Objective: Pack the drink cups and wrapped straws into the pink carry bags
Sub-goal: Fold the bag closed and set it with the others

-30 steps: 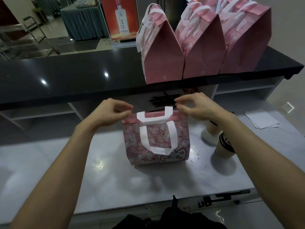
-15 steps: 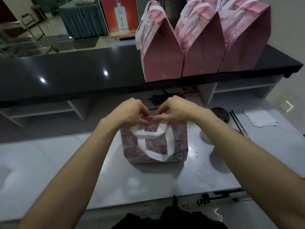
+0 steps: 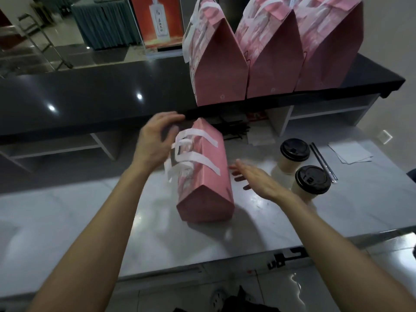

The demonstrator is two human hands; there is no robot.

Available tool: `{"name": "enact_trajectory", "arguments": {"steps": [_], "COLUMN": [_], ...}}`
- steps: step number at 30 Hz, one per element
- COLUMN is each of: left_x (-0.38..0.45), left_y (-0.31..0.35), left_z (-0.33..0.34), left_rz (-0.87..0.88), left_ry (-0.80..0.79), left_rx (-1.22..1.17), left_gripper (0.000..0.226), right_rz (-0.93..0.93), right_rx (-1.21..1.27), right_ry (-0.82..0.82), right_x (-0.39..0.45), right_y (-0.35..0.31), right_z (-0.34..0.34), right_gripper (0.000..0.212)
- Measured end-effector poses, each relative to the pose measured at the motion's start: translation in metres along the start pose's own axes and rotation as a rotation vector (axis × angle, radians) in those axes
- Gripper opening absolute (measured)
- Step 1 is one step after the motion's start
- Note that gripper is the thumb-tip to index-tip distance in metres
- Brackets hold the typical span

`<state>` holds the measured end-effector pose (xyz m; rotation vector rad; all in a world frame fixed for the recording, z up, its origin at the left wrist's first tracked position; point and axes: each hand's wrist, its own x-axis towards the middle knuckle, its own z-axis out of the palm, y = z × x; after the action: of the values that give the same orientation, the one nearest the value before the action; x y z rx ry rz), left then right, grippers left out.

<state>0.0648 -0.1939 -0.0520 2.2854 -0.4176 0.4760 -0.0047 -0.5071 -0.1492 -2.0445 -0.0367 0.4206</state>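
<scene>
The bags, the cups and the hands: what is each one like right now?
Front bag: top folded shut, on the table.
Three back bags: shut, upright on the dark counter.
Two cups: lids on, upright, outside the bags.
Straws: wrapped, lying beside the cups.
Left hand: at the front bag's handles.
Right hand: open, holding nothing.

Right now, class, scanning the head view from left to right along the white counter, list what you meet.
Left hand → pink bag → right hand → two lidded cups → wrapped straws → white papers.
</scene>
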Motion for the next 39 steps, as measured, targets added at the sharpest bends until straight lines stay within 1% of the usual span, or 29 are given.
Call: {"name": "enact_trajectory", "arguments": {"steps": [1, 2, 3, 4, 5, 6, 7, 8, 9, 10, 11, 12, 14, 18, 22, 26, 30, 35, 39], "left_x": [-0.013, -0.029, -0.048, -0.069, -0.09, -0.11, -0.128, -0.142, -0.152, -0.158, -0.16, -0.16, -0.158, -0.167, -0.189, -0.194, -0.18, -0.141, -0.096], "left_y": [-0.007, -0.014, -0.021, -0.028, -0.035, -0.042, -0.048, -0.05, -0.051, -0.05, -0.05, -0.05, -0.052, -0.049, -0.047, -0.047, -0.048, -0.06, -0.057], "left_z": [-0.006, -0.01, -0.012, -0.012, -0.008, -0.003, 0.006, 0.015, 0.025, 0.034, 0.043, 0.051, 0.063, 0.069, 0.056, 0.021, -0.037, -0.113, -0.151], "left_rz": [-0.063, -0.158, -0.264, -0.365, -0.443, -0.494, -0.534, -0.563, -0.561, -0.532, -0.495, -0.474, -0.47, -0.548, -0.555, -0.533, -0.449, -0.279, -0.225], "left_ry": [0.113, 0.204, 0.257, 0.251, 0.175, 0.035, -0.135, -0.298, -0.422, -0.492, -0.513, -0.504, -0.444, -0.414, -0.387, -0.384, -0.357, -0.273, -0.198], "left_rx": [-0.082, -0.172, -0.251, -0.314, -0.355, -0.369, -0.373, -0.369, -0.351, -0.322, -0.302, -0.289, -0.253, -0.196, -0.2, -0.22, -0.235, -0.195, -0.218], "left_gripper": [0.034, 0.035, 0.039, 0.047, 0.06, 0.074, 0.09, 0.107, 0.124, 0.133, 0.133, 0.129, 0.123, 0.129, 0.133, 0.134, 0.137, 0.135, 0.139], "right_rz": [-0.029, -0.061, -0.089, -0.107, -0.116, -0.118, -0.12, -0.125, -0.134, -0.146, -0.158, -0.169, -0.187, -0.202, -0.233, -0.264, -0.319, -0.414, -0.443], "right_rx": [0.004, -0.013, -0.039, -0.068, -0.103, -0.136, -0.157, -0.166, -0.167, -0.168, -0.165, -0.156, -0.125, -0.095, -0.103, -0.131, -0.121, -0.133, -0.143], "right_ry": [-0.005, -0.004, 0.004, 0.009, 0.009, 0.006, 0.005, 0.011, 0.024, 0.037, 0.048, 0.056, 0.054, 0.087, 0.074, 0.057, 0.08, 0.15, 0.212], "right_x": [-0.004, -0.008, -0.011, -0.013, -0.015, -0.017, -0.02, -0.021, -0.021, -0.02, -0.019, -0.017, -0.014, -0.017, -0.033, -0.044, -0.045, -0.032, -0.006], "right_y": [0.006, 0.013, 0.02, 0.025, 0.029, 0.031, 0.032, 0.032, 0.033, 0.033, 0.034, 0.034, 0.033, 0.03, 0.025, -0.002, -0.054, -0.134, -0.187], "right_z": [0.006, 0.012, 0.017, 0.023, 0.029, 0.035, 0.042, 0.048, 0.053, 0.057, 0.061, 0.065, 0.071, 0.08, 0.091, 0.106, 0.119, 0.126, 0.115], "right_gripper": [0.077, 0.07, 0.077, 0.093, 0.112, 0.129, 0.141, 0.149, 0.156, 0.161, 0.165, 0.167, 0.164, 0.154, 0.15, 0.151, 0.155, 0.152, 0.152]}}
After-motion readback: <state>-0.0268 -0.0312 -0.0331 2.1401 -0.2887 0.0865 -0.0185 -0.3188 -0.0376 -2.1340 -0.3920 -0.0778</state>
